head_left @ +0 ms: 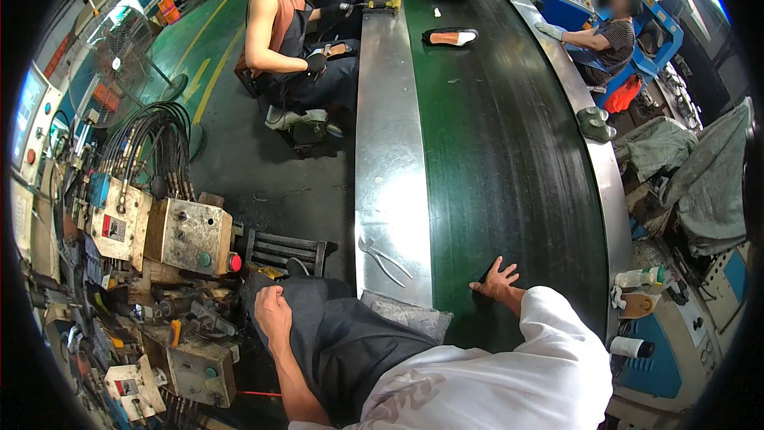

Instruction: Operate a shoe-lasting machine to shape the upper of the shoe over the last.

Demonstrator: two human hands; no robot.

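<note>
My right hand [501, 280] reaches over the dark green conveyor belt [509, 183], its fingers spread. By its thumb is a small dark patch; I cannot tell whether it is a thing or a shadow. My left hand [274, 312] lies by my knee on the dark apron [334, 326], fingers curled in, with nothing visible in them. Between the hands, a pair of metal pincers [384, 259] rests on the steel ledge [390, 135] beside the belt. A worn grey pad [407, 317] lies at the ledge's near end.
Farther up the belt lies a black shoe [450, 37] with a tan sole, several more beyond. A seated person [278, 32] works left of the ledge, another [613, 40] across the belt. A hose-fed machine [191, 235] with a red button stands at my left; bottles [641, 277] stand right.
</note>
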